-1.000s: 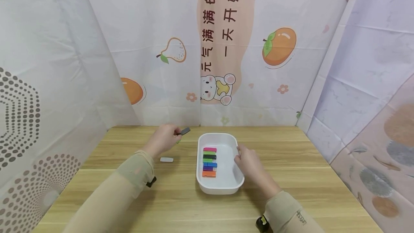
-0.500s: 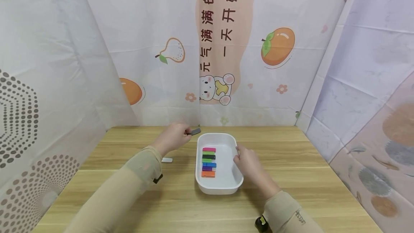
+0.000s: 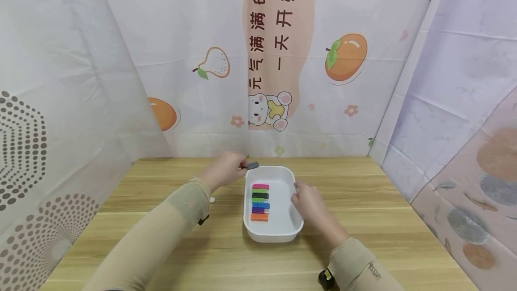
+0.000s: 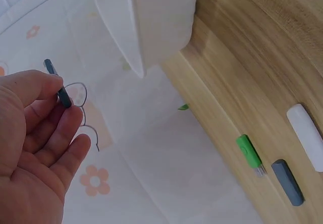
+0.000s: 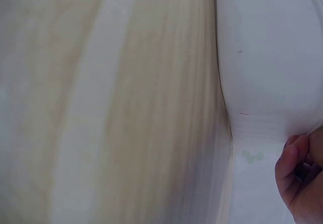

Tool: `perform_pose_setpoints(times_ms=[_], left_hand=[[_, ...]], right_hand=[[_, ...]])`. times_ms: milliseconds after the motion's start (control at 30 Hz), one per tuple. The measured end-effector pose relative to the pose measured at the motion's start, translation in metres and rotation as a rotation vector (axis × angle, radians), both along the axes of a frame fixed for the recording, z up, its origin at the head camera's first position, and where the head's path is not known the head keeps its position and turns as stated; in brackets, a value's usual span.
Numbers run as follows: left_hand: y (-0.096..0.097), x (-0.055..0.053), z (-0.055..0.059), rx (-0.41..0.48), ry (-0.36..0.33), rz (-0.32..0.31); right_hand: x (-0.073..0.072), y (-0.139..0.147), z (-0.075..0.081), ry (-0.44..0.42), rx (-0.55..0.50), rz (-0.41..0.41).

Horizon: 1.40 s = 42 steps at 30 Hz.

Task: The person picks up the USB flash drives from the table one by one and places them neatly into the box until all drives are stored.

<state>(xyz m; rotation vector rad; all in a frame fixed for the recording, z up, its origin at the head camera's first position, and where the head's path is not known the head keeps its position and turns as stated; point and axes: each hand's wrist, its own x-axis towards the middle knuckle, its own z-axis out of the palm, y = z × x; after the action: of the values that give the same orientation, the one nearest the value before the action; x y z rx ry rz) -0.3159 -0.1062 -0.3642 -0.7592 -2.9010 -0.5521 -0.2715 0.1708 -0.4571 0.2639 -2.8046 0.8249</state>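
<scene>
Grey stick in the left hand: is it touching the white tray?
Apart. The left wrist view shows backdrop cloth between the grey stick and the white tray; they only seem to meet in the head view.

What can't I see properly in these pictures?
Head view: the left arm hides the green stick and most of the white stick.
Left wrist view: the right edge clips the white stick.
Right wrist view: the right edge cuts off part of the right hand; the wall of the white tray hides what's inside.
</scene>
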Motion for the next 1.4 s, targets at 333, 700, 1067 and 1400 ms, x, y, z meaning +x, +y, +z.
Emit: perform_pose_setpoints(times_ms=[333,700,1067,1400], left_hand=[[0.02,-0.01,0.001,-0.106,-0.041,-0.034],[0.035,-0.023,0.01,-0.176,-0.092,-0.106],[0.056,-0.027,0.018,-0.275,-0.141,-0.129],[0.071,-0.037,0.008,-0.293,-0.139,-0.157]], right_hand=[[0.0,0.0,0.004,-0.026,-0.002,-0.002],[0.002,0.0,0.003,-0.042,-0.009,0.005],[0.0,0.002,0.002,-0.015,0.01,-0.012],[-0.001,0.001,0.003,-0.028,0.008,-0.016]])
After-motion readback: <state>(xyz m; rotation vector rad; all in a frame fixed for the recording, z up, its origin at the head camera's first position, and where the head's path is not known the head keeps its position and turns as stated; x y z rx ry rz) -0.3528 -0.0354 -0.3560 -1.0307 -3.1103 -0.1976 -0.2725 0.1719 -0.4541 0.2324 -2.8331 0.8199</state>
